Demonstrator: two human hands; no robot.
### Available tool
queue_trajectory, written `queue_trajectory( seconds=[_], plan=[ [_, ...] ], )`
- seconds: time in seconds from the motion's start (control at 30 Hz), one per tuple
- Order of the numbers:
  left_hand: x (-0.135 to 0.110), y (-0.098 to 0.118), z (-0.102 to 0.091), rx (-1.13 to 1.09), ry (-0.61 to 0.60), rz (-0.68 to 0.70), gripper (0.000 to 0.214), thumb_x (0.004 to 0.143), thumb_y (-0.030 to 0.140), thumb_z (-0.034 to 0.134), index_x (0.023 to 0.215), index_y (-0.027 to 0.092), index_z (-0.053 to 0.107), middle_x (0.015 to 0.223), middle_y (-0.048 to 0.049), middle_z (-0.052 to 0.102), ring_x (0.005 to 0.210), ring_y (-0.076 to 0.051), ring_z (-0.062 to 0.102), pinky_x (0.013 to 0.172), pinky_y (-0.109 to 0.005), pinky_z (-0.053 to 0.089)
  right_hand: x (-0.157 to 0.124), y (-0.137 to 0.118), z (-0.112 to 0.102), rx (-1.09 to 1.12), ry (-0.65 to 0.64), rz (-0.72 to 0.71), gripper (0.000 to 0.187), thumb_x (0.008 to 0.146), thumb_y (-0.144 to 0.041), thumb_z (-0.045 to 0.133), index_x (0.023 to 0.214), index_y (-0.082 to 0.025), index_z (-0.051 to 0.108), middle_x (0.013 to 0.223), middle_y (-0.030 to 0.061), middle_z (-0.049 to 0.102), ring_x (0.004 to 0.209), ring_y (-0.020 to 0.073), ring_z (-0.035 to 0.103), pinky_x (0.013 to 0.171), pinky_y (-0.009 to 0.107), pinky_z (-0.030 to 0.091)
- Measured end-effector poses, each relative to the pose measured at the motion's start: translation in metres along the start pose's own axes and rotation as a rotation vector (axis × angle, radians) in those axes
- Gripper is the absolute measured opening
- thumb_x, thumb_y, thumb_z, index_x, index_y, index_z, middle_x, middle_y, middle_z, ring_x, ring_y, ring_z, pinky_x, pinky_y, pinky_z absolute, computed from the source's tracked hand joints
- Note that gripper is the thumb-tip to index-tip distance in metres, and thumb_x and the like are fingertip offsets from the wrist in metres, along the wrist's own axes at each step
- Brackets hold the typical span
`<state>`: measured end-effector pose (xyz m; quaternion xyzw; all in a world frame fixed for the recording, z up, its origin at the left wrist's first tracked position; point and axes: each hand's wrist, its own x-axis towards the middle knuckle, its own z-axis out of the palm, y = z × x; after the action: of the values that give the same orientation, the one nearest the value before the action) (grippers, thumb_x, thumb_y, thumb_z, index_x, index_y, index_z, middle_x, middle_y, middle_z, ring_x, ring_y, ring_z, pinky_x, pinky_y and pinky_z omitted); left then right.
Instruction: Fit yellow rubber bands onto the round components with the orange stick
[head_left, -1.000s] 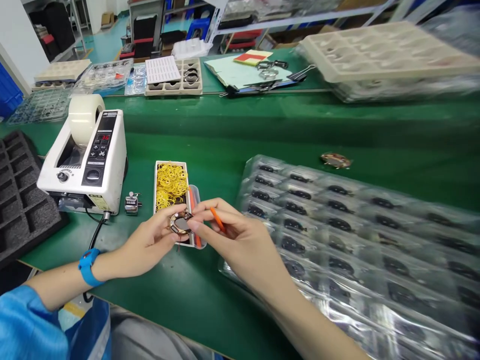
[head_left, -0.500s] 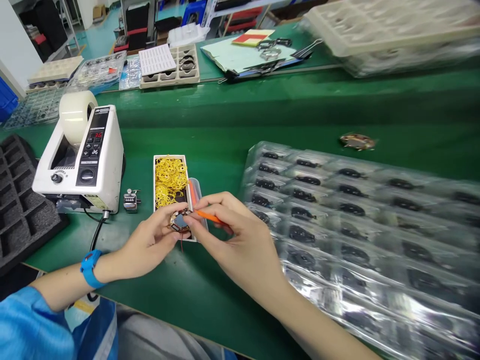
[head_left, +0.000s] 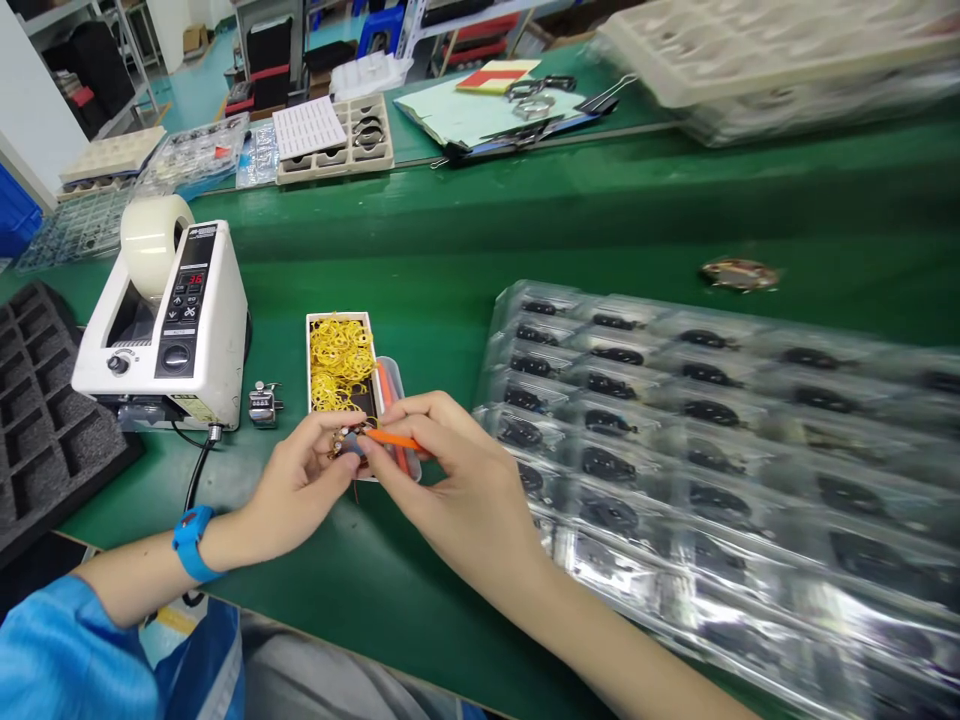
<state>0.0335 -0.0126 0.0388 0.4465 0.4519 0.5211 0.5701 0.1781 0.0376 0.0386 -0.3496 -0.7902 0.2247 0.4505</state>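
Observation:
My left hand (head_left: 294,482) is closed on a small round circuit board (head_left: 348,443) with a grey square patch, gripping it by the edge between thumb and fingers. A thin reddish wire hangs beneath the board. In my right hand (head_left: 457,470), a slim orange tool (head_left: 396,439) is pinched, its near end at the board's face; the tip is covered by my fingers. Just behind both hands lies a white box (head_left: 308,350) of tangled yellow ring-shaped pieces (head_left: 339,350). A clear container (head_left: 394,375) with orange items stands against its right side.
At left are a tape dispenser (head_left: 169,330), a tally counter (head_left: 263,404) and a black foam tray (head_left: 60,420). Clear plastic trays (head_left: 660,440) of black oval parts fill the right side. Another round board (head_left: 741,273) lies behind them. Papers (head_left: 480,110) rest on the rear ledge.
The view has shifted slightly. My right hand has moved a little left, bringing the orange tool further over the board, and my left thumb now covers more of the grey patch.

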Motion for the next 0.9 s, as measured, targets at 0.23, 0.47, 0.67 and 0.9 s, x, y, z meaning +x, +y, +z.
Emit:
queue_trajectory(
  seconds=[0.23,0.47,0.67,0.9],
  plan=[
    [0.004,0.003,0.004,-0.123,0.115,-0.067,0.040,0.077,0.047,0.072,0.099,0.018,0.056,0.079,-0.0019,0.069,0.074,-0.014,0.067,0.073,-0.028,0.057,-0.004,0.001,0.009,-0.048,0.056,0.028,0.013,0.086,-0.021,0.064,0.081,-0.021,0.052,0.082,0.0012,0.055,0.069,0.0136,0.057,0.048,0.022,0.041],
    [0.002,0.003,0.004,-0.119,0.100,-0.021,0.033,0.080,0.044,0.069,0.097,0.018,0.057,0.083,-0.0017,0.067,0.076,-0.011,0.065,0.071,-0.022,0.055,0.003,0.002,0.005,0.141,-0.099,0.097,0.007,0.088,-0.018,0.059,0.081,-0.021,0.058,0.076,-0.0013,0.053,0.052,0.0090,0.044,0.044,0.021,0.037],
    [-0.001,0.003,-0.002,0.180,0.039,0.008,0.016,0.091,0.028,0.053,0.103,0.019,0.053,0.084,-0.0012,0.064,0.074,-0.012,0.061,0.073,-0.025,0.052,0.008,0.000,0.000,0.134,-0.157,0.065,0.018,0.088,-0.014,0.055,0.072,-0.021,0.049,0.071,-0.0009,0.053,0.057,0.0106,0.049,0.047,0.022,0.039],
    [0.005,0.021,-0.010,0.583,0.122,0.177,0.007,0.078,0.015,0.058,0.072,0.017,0.059,0.070,0.0002,0.054,0.068,-0.013,0.048,0.063,-0.026,0.037,0.000,-0.008,-0.008,-0.159,0.111,-0.283,0.008,0.090,-0.025,0.058,0.094,-0.022,0.052,0.076,0.0034,0.062,0.060,0.0126,0.059,0.043,0.021,0.041]
  ],
)
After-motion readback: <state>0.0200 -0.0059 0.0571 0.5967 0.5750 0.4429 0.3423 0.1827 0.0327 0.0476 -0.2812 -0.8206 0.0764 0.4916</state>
